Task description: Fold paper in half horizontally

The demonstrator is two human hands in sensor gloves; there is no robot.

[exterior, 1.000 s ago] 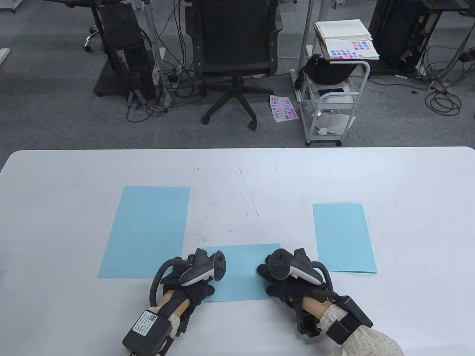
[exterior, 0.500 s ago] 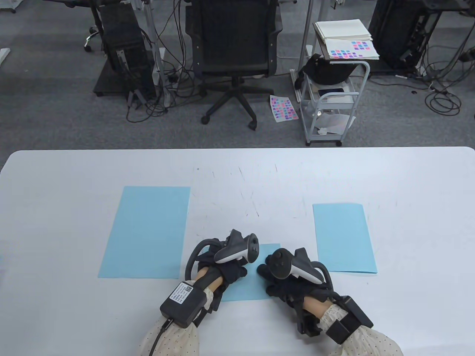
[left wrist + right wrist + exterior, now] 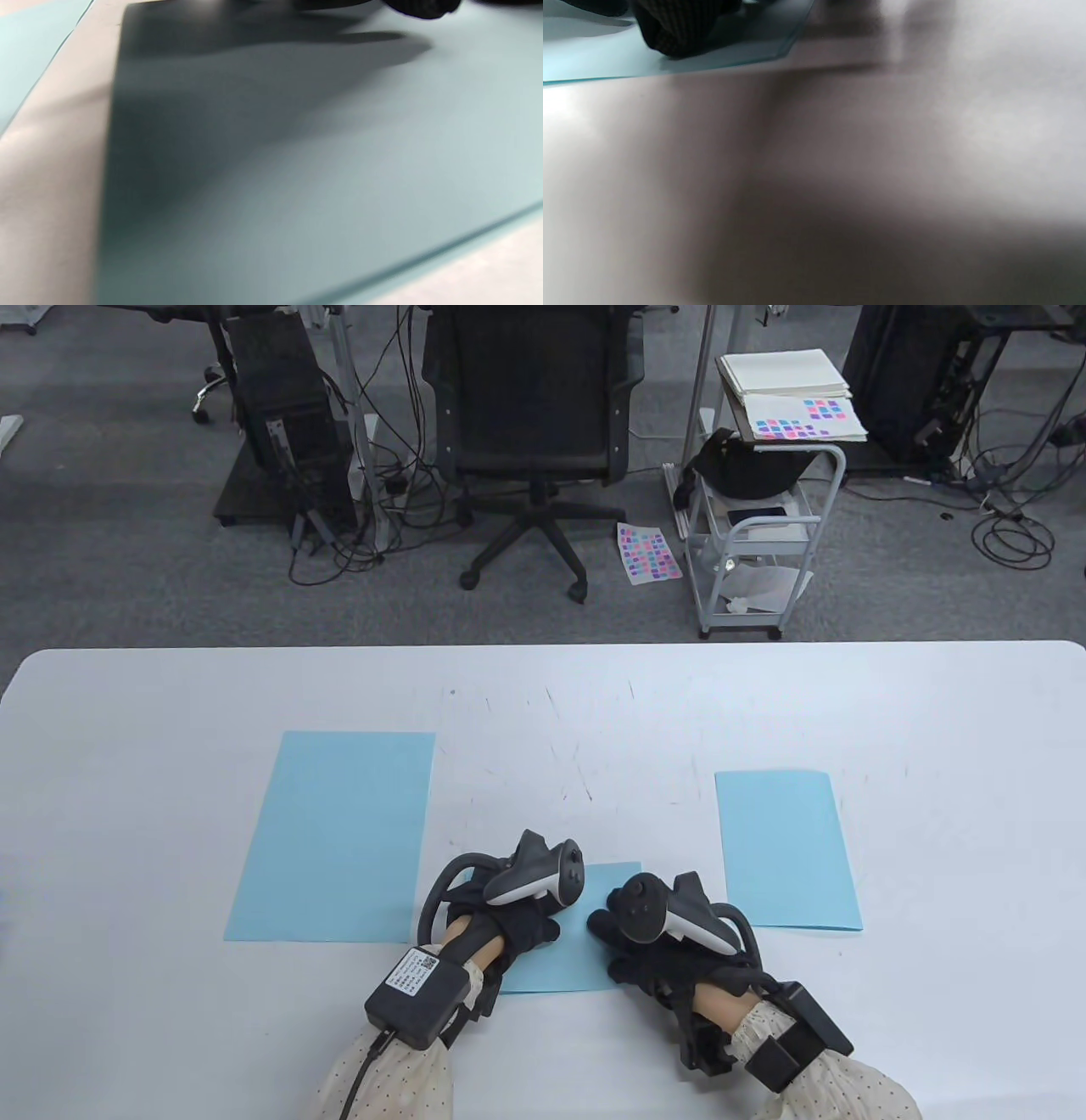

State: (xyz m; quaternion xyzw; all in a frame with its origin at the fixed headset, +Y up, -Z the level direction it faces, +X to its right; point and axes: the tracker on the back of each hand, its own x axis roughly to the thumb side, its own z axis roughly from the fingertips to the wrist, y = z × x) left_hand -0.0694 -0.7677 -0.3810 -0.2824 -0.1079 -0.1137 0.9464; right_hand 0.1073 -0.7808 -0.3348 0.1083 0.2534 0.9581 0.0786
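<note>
Both hands rest on the folded blue paper point(image 3: 577, 959) at the table's point(image 3: 543, 687) near edge: left hand point(image 3: 517, 920) and right hand point(image 3: 653, 954) pressing it flat. 2 other sheets point(image 3: 335, 836) flank it, well apart.

Both hands wear black fabric gloves, the left hand point(image 3: 522, 925) and the right hand point(image 3: 649, 954) alike, each with a grey-and-white controller-shaped tracker point(image 3: 536, 875) strapped across its back and a dark hoop curving behind it. A black box with a white QR-code label point(image 3: 416, 997) sits on the left wrist with a black cable trailing off it, and a plain black block point(image 3: 793, 1039) on the right. Bare skin shows between gloves and cream sleeves point(image 3: 386, 1082) dotted with small dark specks.
</note>
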